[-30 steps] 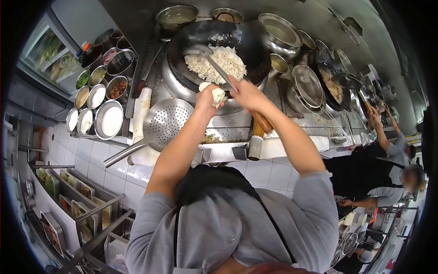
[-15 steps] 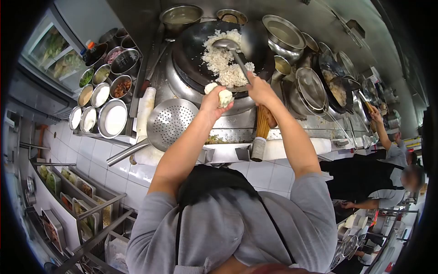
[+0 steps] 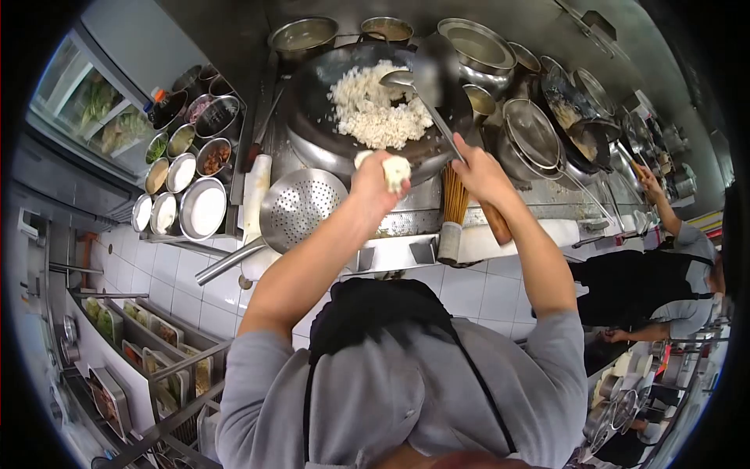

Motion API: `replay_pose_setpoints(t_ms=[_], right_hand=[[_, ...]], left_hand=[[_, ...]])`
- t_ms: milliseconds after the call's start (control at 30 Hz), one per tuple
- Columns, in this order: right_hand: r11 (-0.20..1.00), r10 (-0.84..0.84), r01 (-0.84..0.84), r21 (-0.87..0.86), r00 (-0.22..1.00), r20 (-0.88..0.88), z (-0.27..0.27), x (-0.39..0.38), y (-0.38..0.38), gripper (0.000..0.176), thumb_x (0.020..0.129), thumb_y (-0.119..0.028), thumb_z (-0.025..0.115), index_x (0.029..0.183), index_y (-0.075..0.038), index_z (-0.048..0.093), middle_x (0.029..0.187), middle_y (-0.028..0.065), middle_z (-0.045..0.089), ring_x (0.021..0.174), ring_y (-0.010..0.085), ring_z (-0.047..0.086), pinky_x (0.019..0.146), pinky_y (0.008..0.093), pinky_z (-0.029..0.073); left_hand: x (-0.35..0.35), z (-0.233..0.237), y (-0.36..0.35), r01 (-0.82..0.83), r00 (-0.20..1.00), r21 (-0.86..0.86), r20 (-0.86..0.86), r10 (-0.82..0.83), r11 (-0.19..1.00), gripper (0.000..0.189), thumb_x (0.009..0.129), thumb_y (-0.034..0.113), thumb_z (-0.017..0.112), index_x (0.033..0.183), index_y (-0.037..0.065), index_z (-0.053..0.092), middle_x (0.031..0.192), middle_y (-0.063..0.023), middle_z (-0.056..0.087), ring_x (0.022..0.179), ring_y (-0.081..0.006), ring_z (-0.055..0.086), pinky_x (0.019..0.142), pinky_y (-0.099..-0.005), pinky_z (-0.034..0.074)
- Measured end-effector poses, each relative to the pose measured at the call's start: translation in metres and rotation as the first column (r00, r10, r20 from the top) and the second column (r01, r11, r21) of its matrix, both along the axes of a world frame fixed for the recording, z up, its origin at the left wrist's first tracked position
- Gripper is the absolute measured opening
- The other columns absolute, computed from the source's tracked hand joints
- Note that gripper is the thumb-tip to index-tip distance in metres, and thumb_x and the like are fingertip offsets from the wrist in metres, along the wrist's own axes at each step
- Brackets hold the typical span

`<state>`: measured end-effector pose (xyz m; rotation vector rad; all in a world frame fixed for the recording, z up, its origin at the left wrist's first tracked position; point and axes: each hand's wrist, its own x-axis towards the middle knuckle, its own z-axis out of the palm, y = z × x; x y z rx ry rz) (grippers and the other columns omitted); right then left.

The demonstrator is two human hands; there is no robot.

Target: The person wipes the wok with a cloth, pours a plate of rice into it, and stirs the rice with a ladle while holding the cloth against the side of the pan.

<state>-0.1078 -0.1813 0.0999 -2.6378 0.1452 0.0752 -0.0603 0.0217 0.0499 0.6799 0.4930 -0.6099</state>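
My left hand [image 3: 373, 187] is closed on a pale folded cloth [image 3: 396, 173] at the near rim of a large dark wok [image 3: 306, 113]. White rice [image 3: 384, 125] lies heaped in the wok's middle, loose grains scattered around it. A metal ladle [image 3: 400, 79] reaches over the wok, its bowl at the upper right side of the rice. Its wooden-ended handle runs down through my right hand [image 3: 480, 176], which is wrapped round it. Below that hand lies a bamboo wok brush [image 3: 453, 211] on the steel counter.
A perforated strainer [image 3: 301, 207] rests left of the wok. Several small ingredient containers [image 3: 201, 208] stand farther left. Wire strainers [image 3: 533, 134] and a second wok [image 3: 564, 117] are at right, where another person [image 3: 625, 285] works. Metal pots [image 3: 303, 35] line the back.
The ladle has shifted right relative to the rice, and my right hand has come back toward me. The rice sits in a differently shaped heap. My left hand keeps the cloth.
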Motion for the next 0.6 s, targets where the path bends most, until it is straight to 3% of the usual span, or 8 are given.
replay_pose_setpoints(t_ms=[100,200,267,300,400,500,567,600], right_hand=[[0.991,0.054,-0.047,0.122,0.997,-0.056,0.035,-0.045,0.018,0.054,0.095,-0.016,0.053,0.146,-0.011,0.036,0.058,0.007,0.048,0.041,0.013,0.046,0.044,0.0319,0.045],[0.93,0.177,-0.093,0.356,0.962,-0.209,0.072,-0.077,0.016,0.055,0.094,-0.014,0.053,0.147,-0.014,0.036,0.056,0.0018,0.045,0.041,0.0096,0.045,0.041,0.0285,0.043],[0.922,0.198,-0.041,0.385,0.905,-0.377,0.109,-0.097,0.004,0.053,0.095,-0.014,0.052,0.147,-0.015,0.037,0.059,-0.0014,0.045,0.043,0.0067,0.044,0.04,0.026,0.041],[0.916,0.198,0.009,0.4,0.859,-0.472,0.115,-0.1,-0.008,0.053,0.096,-0.015,0.05,0.146,-0.014,0.037,0.062,0.0039,0.049,0.046,0.0091,0.051,0.04,0.028,0.043],[0.971,0.235,-0.228,0.064,0.889,-0.394,0.099,-0.063,-0.016,0.053,0.095,-0.016,0.05,0.146,-0.014,0.036,0.068,0.0131,0.057,0.05,0.0166,0.059,0.045,0.0328,0.048],[0.987,0.151,-0.157,-0.017,0.971,-0.184,0.034,-0.006,-0.004,0.051,0.094,-0.017,0.05,0.143,-0.007,0.039,0.083,0.0253,0.063,0.059,0.0323,0.065,0.059,0.0423,0.052],[0.979,0.187,-0.188,-0.082,0.982,-0.027,0.035,0.004,0.006,0.051,0.092,-0.016,0.05,0.141,-0.003,0.04,0.091,0.0298,0.064,0.084,0.0435,0.065,0.078,0.0494,0.05],[0.966,0.241,-0.235,-0.108,0.969,0.047,0.029,-0.002,0.004,0.052,0.093,-0.017,0.051,0.142,-0.006,0.039,0.086,0.0276,0.064,0.075,0.04,0.064,0.071,0.0471,0.05]], left_hand=[[0.011,-0.005,-0.004,-0.058,0.998,0.012,0.009,0.058,0.998,0.015,0.09,0.019,0.047,0.09,0.006,0.054,0.075,-0.009,0.061,0.063,-0.0214,0.059,0.044,-0.0309,0.047],[0.038,-0.042,-0.003,-0.074,0.994,-0.015,0.085,0.075,0.997,0.019,0.093,0.022,0.043,0.09,0.009,0.056,0.075,-0.0068,0.061,0.061,-0.0184,0.057,0.046,-0.029,0.046],[0.002,0.013,0.004,0.005,1.0,0.021,-0.008,-0.005,1.0,0.021,0.092,0.025,0.044,0.091,0.008,0.056,0.074,-0.0073,0.061,0.061,-0.0197,0.057,0.046,-0.0308,0.046],[-0.008,0.032,0.005,0.036,0.999,0.044,-0.041,-0.034,0.998,0.022,0.091,0.027,0.046,0.092,0.008,0.057,0.074,-0.0084,0.061,0.062,-0.0215,0.058,0.047,-0.0321,0.046],[0.005,0.019,-0.004,-0.017,0.998,0.031,-0.064,0.019,0.999,0.019,0.09,0.025,0.048,0.092,0.009,0.057,0.075,-0.0092,0.061,0.063,-0.023,0.059,0.048,-0.0324,0.046],[-0.008,-0.063,-0.014,-0.124,0.991,-0.021,0.051,0.125,0.992,0.013,0.085,0.021,0.053,0.092,0.011,0.057,0.079,-0.0092,0.062,0.066,-0.025,0.06,0.048,-0.0326,0.046],[-0.033,-0.06,-0.012,-0.143,0.988,-0.015,0.052,0.143,0.99,0.012,0.083,0.019,0.054,0.093,0.013,0.056,0.079,-0.0086,0.062,0.066,-0.0252,0.06,0.046,-0.0336,0.045],[-0.058,-0.054,-0.002,-0.095,0.995,0.003,0.012,0.095,0.995,0.013,0.082,0.016,0.053,0.095,0.015,0.055,0.079,-0.008,0.062,0.066,-0.0245,0.06,0.045,-0.0348,0.045]])
